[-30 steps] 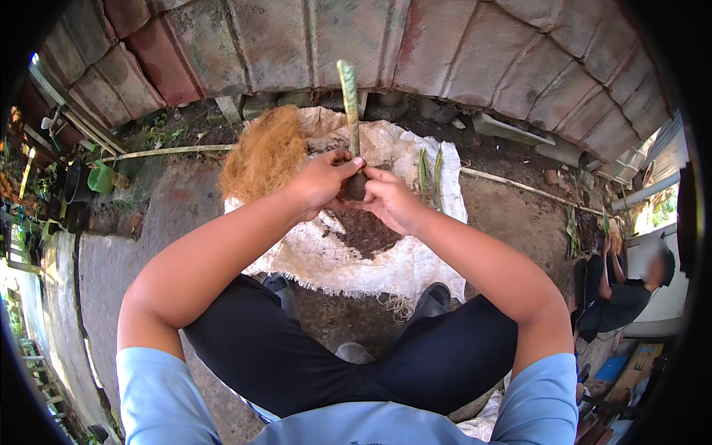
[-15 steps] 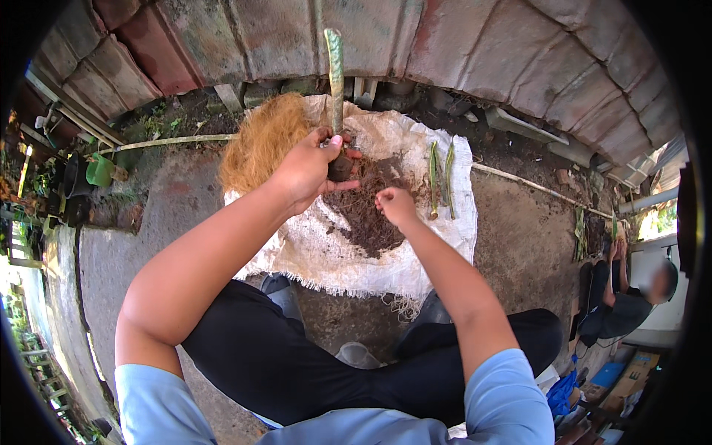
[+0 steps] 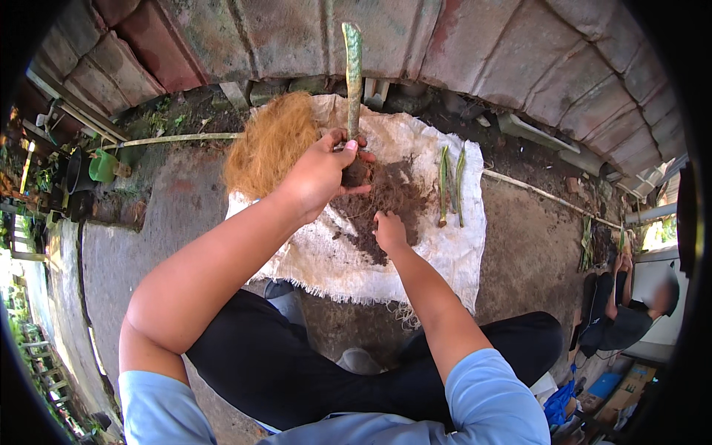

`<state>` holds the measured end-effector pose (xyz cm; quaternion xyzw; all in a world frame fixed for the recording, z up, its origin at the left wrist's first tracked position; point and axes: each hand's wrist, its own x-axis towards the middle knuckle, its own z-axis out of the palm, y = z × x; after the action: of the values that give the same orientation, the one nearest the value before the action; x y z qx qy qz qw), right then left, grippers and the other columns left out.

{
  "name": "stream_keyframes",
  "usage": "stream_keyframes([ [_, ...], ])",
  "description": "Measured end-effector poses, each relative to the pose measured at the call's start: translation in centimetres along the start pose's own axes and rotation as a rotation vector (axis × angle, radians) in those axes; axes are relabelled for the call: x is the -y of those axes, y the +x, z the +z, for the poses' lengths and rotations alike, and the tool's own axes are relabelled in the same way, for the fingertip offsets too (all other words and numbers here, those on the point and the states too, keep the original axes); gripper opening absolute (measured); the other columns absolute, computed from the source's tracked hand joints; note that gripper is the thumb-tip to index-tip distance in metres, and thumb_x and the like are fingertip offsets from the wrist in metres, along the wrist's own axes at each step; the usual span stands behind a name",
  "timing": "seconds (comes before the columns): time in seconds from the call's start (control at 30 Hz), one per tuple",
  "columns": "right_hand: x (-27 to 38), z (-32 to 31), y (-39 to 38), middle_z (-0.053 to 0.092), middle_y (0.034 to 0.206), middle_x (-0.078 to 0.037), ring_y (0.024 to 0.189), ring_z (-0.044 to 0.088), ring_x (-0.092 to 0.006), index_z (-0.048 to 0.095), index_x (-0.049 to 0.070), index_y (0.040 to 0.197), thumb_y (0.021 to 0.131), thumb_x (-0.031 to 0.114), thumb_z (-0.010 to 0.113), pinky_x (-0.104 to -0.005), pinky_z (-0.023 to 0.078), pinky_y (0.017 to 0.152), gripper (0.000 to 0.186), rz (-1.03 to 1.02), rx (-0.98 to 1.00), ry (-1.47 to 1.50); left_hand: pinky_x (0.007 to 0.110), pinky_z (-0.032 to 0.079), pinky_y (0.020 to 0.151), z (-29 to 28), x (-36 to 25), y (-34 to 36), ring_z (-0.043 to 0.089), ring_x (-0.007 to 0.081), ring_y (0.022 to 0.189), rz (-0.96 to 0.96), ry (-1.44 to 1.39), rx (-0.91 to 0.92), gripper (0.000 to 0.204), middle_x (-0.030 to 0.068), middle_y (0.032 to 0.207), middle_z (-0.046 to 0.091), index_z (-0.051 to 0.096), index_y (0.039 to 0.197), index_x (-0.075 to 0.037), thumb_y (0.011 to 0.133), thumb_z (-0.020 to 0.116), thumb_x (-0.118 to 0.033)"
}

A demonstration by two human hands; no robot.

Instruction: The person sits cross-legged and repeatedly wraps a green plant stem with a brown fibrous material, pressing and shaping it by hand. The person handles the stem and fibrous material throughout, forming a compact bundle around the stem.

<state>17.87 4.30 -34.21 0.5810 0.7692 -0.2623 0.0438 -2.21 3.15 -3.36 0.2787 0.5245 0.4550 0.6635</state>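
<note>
Upright in my left hand (image 3: 315, 178) is a long mottled green leaf cutting (image 3: 354, 78), like a snake plant leaf, cut off flat at the top. The fingers wrap its lower end, where a dark clump of soil and fibre (image 3: 357, 175) sits in the palm. Just right of that, my right hand (image 3: 391, 233) is low over the dark soil heap (image 3: 365, 239), fingers curled together near loose brown fibres (image 3: 393, 194). What those fingertips pinch, if anything, is too small to make out. Under everything lies a white woven sack (image 3: 456, 259) with a frayed edge.
A pile of orange-brown fibre (image 3: 271, 148) rests at the sack's left. Slim green leaf pieces (image 3: 444, 185) lie on its right. Roof tiles (image 3: 297, 37) overhang the far side. A green pot (image 3: 101, 167) stands far left; another person (image 3: 630, 319) sits at far right.
My right hand has dropped a little toward me, away from the clump. The left hand keeps hold of the leaf cutting. The whole view has shifted slightly.
</note>
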Motion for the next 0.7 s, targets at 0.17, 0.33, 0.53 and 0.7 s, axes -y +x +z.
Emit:
stream_keyframes([
  [0.17,1.0,-3.3,-0.6,0.06,0.119,-0.015,0.11,0.06,-0.037,0.064,0.011,0.104,0.079,0.018,0.086,-0.0464,0.052,0.091,0.034,-0.186,-0.094,-0.135,0.051,0.057,0.098,-0.4,-0.1,0.0,0.063,0.028,0.114,-0.012,-0.082,0.048,0.041,0.0183,0.126,0.061,0.03,0.144,-0.004,0.11,0.045,-0.022],
  [0.33,0.5,-9.9,-0.2,0.067,0.113,-0.014,0.097,0.068,-0.0359,0.065,0.005,0.101,0.077,0.019,0.088,-0.0461,0.054,0.083,0.036,-0.305,0.118,0.121,0.051,0.054,0.104,0.7,-0.2,0.2,0.063,0.0296,0.116,0.007,-0.14,0.129,0.039,0.0192,0.127,0.059,0.033,0.142,-0.004,0.107,0.049,-0.01],
  [0.53,6.0,-22.3,-5.9,0.072,0.108,-0.015,0.091,0.073,-0.0189,0.065,0.0,0.121,0.091,0.01,0.076,-0.0337,0.057,0.081,0.034,-0.144,0.225,0.51,0.044,0.053,0.108,0.0,0.6,0.2,0.063,0.0283,0.117,0.123,-0.132,0.296,0.052,0.0188,0.129,0.057,0.038,0.142,-0.004,0.096,0.062,0.006],
  [0.7,5.9,-28.8,-10.7,0.071,0.107,-0.01,0.091,0.07,-0.0153,0.066,-0.004,0.114,0.094,0.004,0.071,-0.0307,0.059,0.08,0.022,-0.255,0.057,0.743,0.038,0.057,0.097,1.7,-0.7,-1.0,0.065,0.0215,0.109,0.235,0.234,0.328,0.046,0.0121,0.118,0.062,0.051,0.131,-0.001,0.092,0.074,-0.003],
])
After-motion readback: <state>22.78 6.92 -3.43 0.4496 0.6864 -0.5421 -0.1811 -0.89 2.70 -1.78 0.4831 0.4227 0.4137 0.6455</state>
